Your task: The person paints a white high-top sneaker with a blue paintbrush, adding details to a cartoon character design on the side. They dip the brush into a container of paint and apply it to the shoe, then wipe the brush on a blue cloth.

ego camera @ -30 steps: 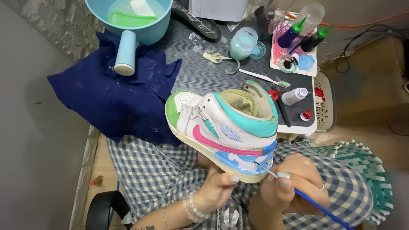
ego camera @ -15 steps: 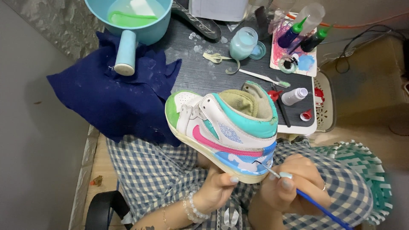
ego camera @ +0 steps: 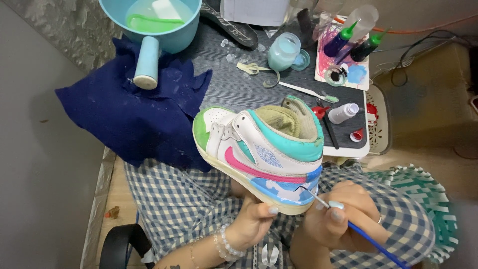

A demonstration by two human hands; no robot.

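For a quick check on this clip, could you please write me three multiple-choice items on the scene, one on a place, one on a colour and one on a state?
1. Where does the tip of the brush touch?
A. the blue patch low on the heel side of the shoe
B. the green toe
C. the tongue

2. What colour is the cloth left of the shoe?
A. red
B. dark blue
C. white

3. How is the shoe held?
A. it lies flat on the table
B. it hangs by its laces
C. the left hand holds it up from under the sole

Answers:
1 A, the fine tip meets the blue and white patch by the heel, with the right hand holding the brush.
2 B, the crumpled cloth is navy.
3 C, the fingers curl under the sole, above the lap.
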